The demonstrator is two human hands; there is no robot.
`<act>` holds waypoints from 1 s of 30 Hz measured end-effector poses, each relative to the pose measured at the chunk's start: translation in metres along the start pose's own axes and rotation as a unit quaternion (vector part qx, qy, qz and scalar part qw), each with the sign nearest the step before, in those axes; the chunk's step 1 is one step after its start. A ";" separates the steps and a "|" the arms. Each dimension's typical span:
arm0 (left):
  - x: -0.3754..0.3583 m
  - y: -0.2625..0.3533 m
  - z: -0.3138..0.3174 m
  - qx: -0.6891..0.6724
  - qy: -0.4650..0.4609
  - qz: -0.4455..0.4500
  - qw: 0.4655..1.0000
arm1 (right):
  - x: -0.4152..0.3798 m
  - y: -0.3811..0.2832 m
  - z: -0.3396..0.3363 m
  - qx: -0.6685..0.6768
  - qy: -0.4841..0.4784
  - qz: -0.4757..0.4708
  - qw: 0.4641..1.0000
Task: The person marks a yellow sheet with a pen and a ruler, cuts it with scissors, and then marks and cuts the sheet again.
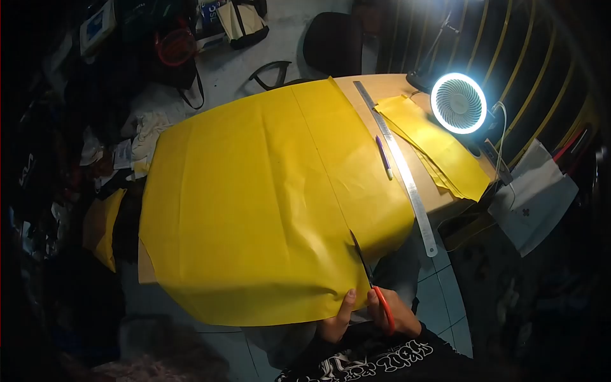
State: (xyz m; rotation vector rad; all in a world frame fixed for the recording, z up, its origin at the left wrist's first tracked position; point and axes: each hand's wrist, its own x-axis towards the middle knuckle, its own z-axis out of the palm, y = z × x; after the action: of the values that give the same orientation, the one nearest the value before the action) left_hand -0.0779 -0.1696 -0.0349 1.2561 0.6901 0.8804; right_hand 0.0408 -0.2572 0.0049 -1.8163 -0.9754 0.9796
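Note:
A large yellow sheet [235, 204] covers most of the wooden table, with a thin dark line running down its right part. Red-handled scissors [384, 311] are in my right hand [402, 314], their dark blades at the sheet along that line, near its front edge. My left hand [337, 321] pinches the front edge of the sheet just left of the scissors, thumb on top. To the right lie a long metal ruler [407, 175] and a purple pen [384, 157].
Folded yellow pieces [439, 143] lie at the table's right end, beside a lit ring-shaped fan lamp [458, 103]. A white bag [534, 197] hangs at the right. Dark chairs [332, 44] stand behind the table, and clutter fills the left side.

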 end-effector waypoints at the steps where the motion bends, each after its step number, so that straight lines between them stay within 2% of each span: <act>1: 0.000 0.003 0.000 0.002 -0.004 -0.007 1.000 | 0.000 0.000 0.000 -0.001 0.000 0.002 1.000; 18: -0.002 0.001 -0.004 0.040 -0.016 0.005 0.999 | 0.001 -0.004 0.005 0.007 0.011 0.013 1.000; 24: -0.005 0.004 -0.006 0.102 -0.022 0.029 0.994 | 0.004 -0.007 0.004 -0.016 0.000 -0.001 1.000; 30: -0.005 0.005 -0.006 0.082 -0.020 0.006 0.996 | 0.004 -0.012 0.002 -0.028 0.005 0.004 1.000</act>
State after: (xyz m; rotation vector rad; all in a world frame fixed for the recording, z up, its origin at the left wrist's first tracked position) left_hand -0.0866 -0.1702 -0.0313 1.4215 0.7354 0.8188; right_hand 0.0373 -0.2490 0.0137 -1.8698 -0.9993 0.9563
